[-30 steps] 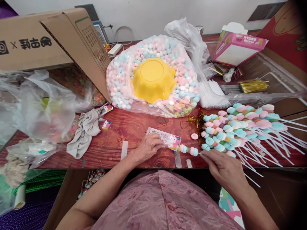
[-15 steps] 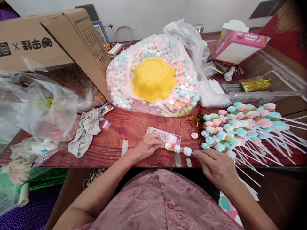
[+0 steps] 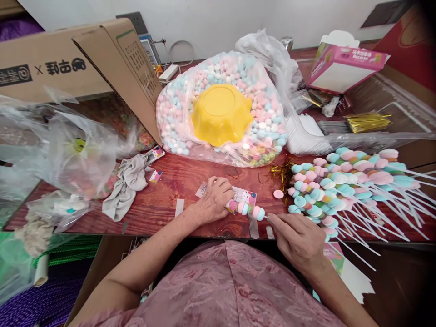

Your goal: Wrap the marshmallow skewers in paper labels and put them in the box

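A short marshmallow skewer (image 3: 242, 208), with pink, white and blue pieces on a white stick, lies just above the table edge. My right hand (image 3: 299, 238) pinches its stick between thumb and fingers at the right end. Over the clear bag with a colourful print (image 3: 248, 195) rests my left hand (image 3: 214, 200), its fingers curled closed on the plastic. The skewer's left end meets the printed plastic beside my left fingers; whether it is inside cannot be made out. A single pink marshmallow (image 3: 278, 194) lies beyond my right hand.
Finished-looking marshmallow skewers (image 3: 340, 181) pile at the right, sticks outward. Behind stands a large bag of marshmallows (image 3: 173, 113) with an upturned yellow bowl (image 3: 223, 113) on it. A cardboard box (image 3: 132, 77), grey cloth (image 3: 126, 186) and plastic bags are left; gold ties (image 3: 368, 122) lie back right.
My left hand has turned and spread further over the printed bag, covering more of it. My right hand and the skewer have shifted slightly left. The view has moved a little.
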The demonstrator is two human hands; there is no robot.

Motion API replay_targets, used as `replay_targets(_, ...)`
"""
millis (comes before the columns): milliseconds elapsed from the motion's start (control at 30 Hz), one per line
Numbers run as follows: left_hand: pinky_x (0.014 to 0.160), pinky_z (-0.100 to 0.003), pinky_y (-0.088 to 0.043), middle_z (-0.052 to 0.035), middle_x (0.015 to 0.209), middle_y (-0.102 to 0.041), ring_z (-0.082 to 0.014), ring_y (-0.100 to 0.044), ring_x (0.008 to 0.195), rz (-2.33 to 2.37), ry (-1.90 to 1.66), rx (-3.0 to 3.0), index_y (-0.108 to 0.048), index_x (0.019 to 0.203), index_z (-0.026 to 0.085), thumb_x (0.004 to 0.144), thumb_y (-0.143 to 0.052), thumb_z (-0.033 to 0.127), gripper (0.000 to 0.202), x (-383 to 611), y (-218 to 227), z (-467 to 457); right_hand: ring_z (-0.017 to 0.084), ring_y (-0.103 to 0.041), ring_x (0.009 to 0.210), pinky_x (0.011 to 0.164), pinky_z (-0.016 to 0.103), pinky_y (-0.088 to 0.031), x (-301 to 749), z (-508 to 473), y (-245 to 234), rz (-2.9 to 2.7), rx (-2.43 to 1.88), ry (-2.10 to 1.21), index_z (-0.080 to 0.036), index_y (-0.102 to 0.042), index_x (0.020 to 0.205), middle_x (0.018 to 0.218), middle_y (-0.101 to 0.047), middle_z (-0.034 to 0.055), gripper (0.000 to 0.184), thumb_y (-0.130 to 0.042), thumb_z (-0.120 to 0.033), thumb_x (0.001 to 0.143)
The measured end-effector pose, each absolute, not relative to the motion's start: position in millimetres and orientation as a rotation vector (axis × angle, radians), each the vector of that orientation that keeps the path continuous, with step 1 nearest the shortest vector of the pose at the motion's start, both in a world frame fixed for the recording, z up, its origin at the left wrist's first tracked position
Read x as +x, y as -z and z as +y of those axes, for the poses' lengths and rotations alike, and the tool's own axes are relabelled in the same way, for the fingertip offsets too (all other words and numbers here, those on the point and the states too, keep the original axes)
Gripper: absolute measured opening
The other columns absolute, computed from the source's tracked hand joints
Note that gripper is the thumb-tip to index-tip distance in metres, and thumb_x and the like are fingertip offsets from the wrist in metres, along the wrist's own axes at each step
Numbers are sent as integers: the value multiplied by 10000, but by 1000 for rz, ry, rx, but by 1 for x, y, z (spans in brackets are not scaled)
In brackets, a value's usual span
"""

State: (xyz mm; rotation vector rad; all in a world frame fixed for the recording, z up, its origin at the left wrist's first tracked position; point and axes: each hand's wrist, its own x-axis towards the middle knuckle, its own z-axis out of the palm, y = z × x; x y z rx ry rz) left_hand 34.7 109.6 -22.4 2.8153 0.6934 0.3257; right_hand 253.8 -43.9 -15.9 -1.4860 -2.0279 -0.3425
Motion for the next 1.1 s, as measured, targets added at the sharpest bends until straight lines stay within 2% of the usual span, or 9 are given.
replay_targets(100,835,-392,-411,-80,836,-615,-226,-564,839,796,-261,2810,-585,840,170,795,-533,202,76,35,21,105,147,-578,682,642,290,-402,239,-39,11,-2043,-1482,361,-199,-691,1029,789,-699,39,295,-513,-57,842)
replay_targets(267,675,-321,-431,-73,779,-617,-217,-590,745,951,-151,2777,-586,844,174,813,-526,191,70,35,25,95,151,-587,676,621,285,-403,215,-28,10,-2029,-1492,240,-164,-693,997,774,-682,44,262,-481,-82,866)
replay_targets(467,694,-323,-456,-78,817,-650,-230,-630,784,958,-62,2801,-604,887,160,866,-579,366,208,29,21,89,134,-586,631,564,262,-345,222,-9,5,-2106,-1608,34,-176,-700,894,712,-663,24,253,-459,-102,905)
replay_targets(667,766,-354,-474,-96,915,-673,-266,-651,885,958,-14,2773,-608,969,154,833,-664,464,343,24,13,88,137,-548,637,588,268,-343,230,-3,-4,-2143,-1504,247,-179,-685,870,743,-667,35,252,-444,-114,908)
replay_targets(833,713,-343,-465,-98,912,-691,-278,-659,854,990,18,2650,-613,974,161,795,-683,536,422,27,10,85,139,-491,625,590,292,-319,229,-1,-8,-2250,-1347,366,-170,-676,875,705,-628,27,254,-440,-76,876)
replay_targets(900,685,-331,-456,-92,875,-693,-271,-659,826,992,24,2600,-616,951,166,807,-671,519,385,29,9,85,139,-482,628,587,297,-307,225,-2,-7,-2303,-1300,359,-174,-673,876,691,-612,23,261,-437,-64,869)
replay_targets(1100,710,-329,-455,-99,895,-684,-253,-652,852,978,51,2597,-611,980,163,889,-538,308,186,37,9,82,156,-461,629,595,305,-280,200,-5,2,-2259,-1393,304,-155,-651,825,673,-584,33,232,-442,-61,862)
